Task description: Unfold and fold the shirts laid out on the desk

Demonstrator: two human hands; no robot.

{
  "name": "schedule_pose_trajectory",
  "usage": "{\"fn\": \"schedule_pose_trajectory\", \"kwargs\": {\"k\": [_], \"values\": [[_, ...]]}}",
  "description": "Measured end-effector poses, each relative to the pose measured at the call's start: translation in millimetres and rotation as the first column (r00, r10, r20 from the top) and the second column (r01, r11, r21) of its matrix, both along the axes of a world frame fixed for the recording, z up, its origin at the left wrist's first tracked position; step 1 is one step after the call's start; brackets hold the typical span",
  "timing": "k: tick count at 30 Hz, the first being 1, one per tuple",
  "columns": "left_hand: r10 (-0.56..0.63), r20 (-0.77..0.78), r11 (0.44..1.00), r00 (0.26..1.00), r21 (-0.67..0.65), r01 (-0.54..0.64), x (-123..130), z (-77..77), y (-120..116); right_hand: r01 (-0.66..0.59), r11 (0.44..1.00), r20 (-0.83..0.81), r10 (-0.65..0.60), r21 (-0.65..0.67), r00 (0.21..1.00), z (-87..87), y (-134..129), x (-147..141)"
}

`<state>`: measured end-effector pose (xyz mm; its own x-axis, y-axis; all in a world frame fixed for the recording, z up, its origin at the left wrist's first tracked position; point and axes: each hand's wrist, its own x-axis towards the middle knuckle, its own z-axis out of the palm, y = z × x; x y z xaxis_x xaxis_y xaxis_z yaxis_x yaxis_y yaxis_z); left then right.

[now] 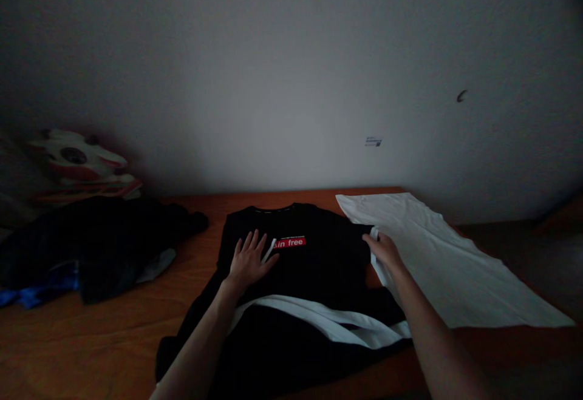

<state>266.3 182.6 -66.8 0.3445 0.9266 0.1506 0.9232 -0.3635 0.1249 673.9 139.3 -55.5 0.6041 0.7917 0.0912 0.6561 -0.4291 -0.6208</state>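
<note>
A black shirt (328, 272) lies spread on the wooden surface, its neckline toward the wall. On its chest is a red printed label (296, 242), partly covered at its left end. My left hand (248, 261) rests flat on the shirt with fingers spread, beside a short white strip (268, 250). At the shirt's right side, my right hand (385, 250) pinches the white-trimmed edge of a sleeve. A white band (321, 315) curves across the lower part of the black cloth, between my forearms.
White cloth (423, 260) lies spread on the right, partly beside the black shirt. Dark clothes (104, 236) are heaped at the left, with blue fabric (50, 291) below. A cow-like plush toy (82, 154) sits behind them. The wall (282, 84) bounds the wooden surface (132, 339).
</note>
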Motion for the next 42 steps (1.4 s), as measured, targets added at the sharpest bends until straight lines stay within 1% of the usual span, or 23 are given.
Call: {"fn": "schedule_pose_trajectory", "kwargs": {"k": [3, 6, 7, 8, 9, 10, 11, 12, 13, 14, 16, 18, 21, 24, 26, 28, 32, 35, 38, 40, 42], "values": [[0.014, 0.085, 1.0, 0.996, -0.013, -0.013, -2, 1.4, 1, 0.026, 0.997, -0.011, -0.025, 0.071, 1.0, 8.9, 6, -18], [0.019, 0.158, 1.0, 0.987, 0.0, -0.019, -3, 1.3, 2, 0.025, 0.99, -0.003, -0.025, 0.137, 1.0, 21.9, 7, -53], [0.015, 0.168, 1.0, 0.986, 0.009, -0.017, -4, 0.8, 2, -0.026, 0.985, 0.003, 0.026, 0.171, 1.0, 27.2, 4, -67], [0.01, 0.173, 1.0, 0.985, 0.018, -0.013, -4, 0.1, 2, -0.108, 0.972, 0.018, 0.107, 0.21, 0.994, 32.7, -1, -82], [0.005, 0.175, 1.0, 0.985, 0.026, -0.009, -4, -0.6, 2, -0.268, 0.925, 0.055, 0.264, 0.269, 0.963, 37.9, -8, -97], [0.0, 0.177, 0.999, 0.984, 0.035, -0.006, -4, -1.5, 2, -0.469, 0.827, 0.121, 0.455, 0.31, 0.882, 42.3, -16, -110], [-0.005, 0.18, 0.999, 0.984, 0.043, -0.003, -4, -2.3, 2, -0.618, 0.725, 0.193, 0.588, 0.304, 0.785, 45.5, -25, -120], [-0.011, 0.186, 0.999, 0.982, 0.052, 0.001, -4, -3.1, 2, -0.715, 0.642, 0.25, 0.67, 0.276, 0.698, 47.0, -34, -128], [-0.02, 0.195, 0.998, 0.981, 0.064, 0.008, -4, -3.8, 3, -0.768, 0.593, 0.29, 0.711, 0.243, 0.64, 46.4, -42, -133], [-0.035, 0.206, 0.997, 0.978, 0.079, 0.019, -4, -4.5, 4, -0.781, 0.585, 0.314, 0.716, 0.219, 0.624, 43.8, -50, -135], [-0.075, 0.233, 0.992, 0.97, 0.117, 0.049, -4, -5.9, 7, -0.752, 0.623, 0.333, 0.676, 0.216, 0.657, 33.1, -59, -131], [-0.116, 0.26, 0.986, 0.959, 0.15, 0.079, -4, -7.2, 9, -0.711, 0.658, 0.344, 0.627, 0.247, 0.699, 18.0, -64, -122], [-0.166, 0.299, 0.977, 0.94, 0.182, 0.114, -4, -7.9, 9, -0.646, 0.694, 0.366, 0.539, 0.318, 0.759, -3.5, -66, -110], [-0.22, 0.338, 0.967, 0.915, 0.196, 0.16, -3, -5.8, 7, -0.573, 0.737, 0.391, 0.439, 0.359, 0.809, -16.3, -66, -106], [-0.244, 0.354, 0.966, 0.903, 0.166, 0.196, 0, -2.8, 7, -0.554, 0.76, 0.409, 0.411, 0.34, 0.815, -20.0, -65, -107], [-0.23, 0.351, 0.973, 0.908, 0.111, 0.204, 6, 1.2, 10, -0.543, 0.778, 0.422, 0.398, 0.315, 0.815, -21.4, -64, -108], [-0.095, 0.306, 0.994, 0.947, -0.019, 0.106, 28, 11.1, 24, -0.514, 0.8, 0.429, 0.366, 0.308, 0.826, -22.2, -63, -108], [-0.008, 0.294, 0.996, 0.956, -0.088, 0.036, 50, 17.0, 34, -0.514, 0.802, 0.424, 0.369, 0.305, 0.827, -22.4, -63, -105], [0.02, 0.319, 0.994, 0.948, -0.113, 0.017, 66, 19.6, 39, -0.527, 0.793, 0.408, 0.391, 0.306, 0.825, -22.4, -63, -104], [0.026, 0.352, 0.989, 0.936, -0.143, 0.026, 72, 19.7, 42, -0.53, 0.788, 0.391, 0.402, 0.314, 0.828, -22.3, -62, -104], [0.043, 0.398, 0.983, 0.916, -0.179, 0.032, 72, 19.1, 45, -0.53, 0.782, 0.374, 0.408, 0.328, 0.833, -21.9, -62, -104]]}}
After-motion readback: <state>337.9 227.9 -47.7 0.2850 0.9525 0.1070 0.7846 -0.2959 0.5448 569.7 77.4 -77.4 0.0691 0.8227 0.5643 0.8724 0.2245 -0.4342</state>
